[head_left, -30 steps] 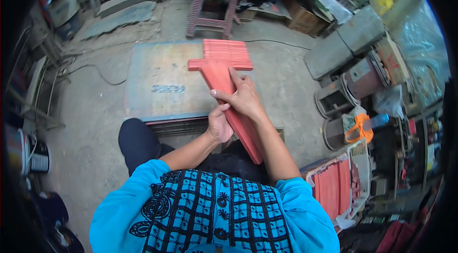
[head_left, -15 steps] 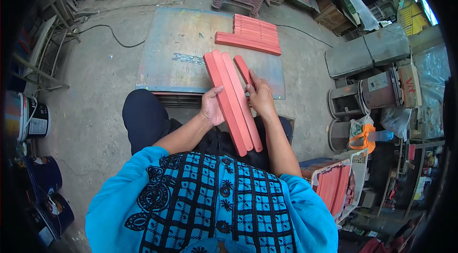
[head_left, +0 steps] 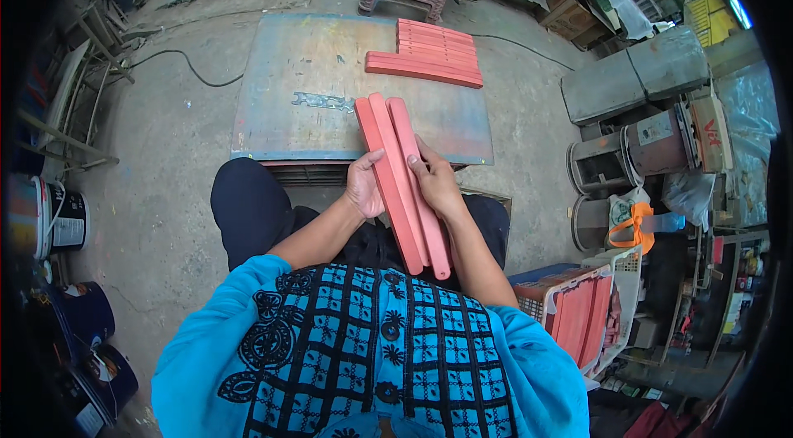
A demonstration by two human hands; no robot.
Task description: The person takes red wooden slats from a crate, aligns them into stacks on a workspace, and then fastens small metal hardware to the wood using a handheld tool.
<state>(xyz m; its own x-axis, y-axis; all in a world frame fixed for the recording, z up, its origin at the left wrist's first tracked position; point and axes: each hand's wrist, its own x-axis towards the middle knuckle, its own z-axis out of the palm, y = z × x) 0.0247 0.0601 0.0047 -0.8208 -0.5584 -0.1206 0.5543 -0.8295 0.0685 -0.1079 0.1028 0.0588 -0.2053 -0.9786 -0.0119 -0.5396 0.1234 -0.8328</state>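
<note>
Red bars drawn back from flat stack on bench; now gripped between left hand and right hand, fingers curled tight.

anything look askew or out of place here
Slightly. The three red slats held between the left hand and right hand are not flush: their far ends fan apart and are staggered. The red stack on the metal plate lies stepped, not squared.
</note>
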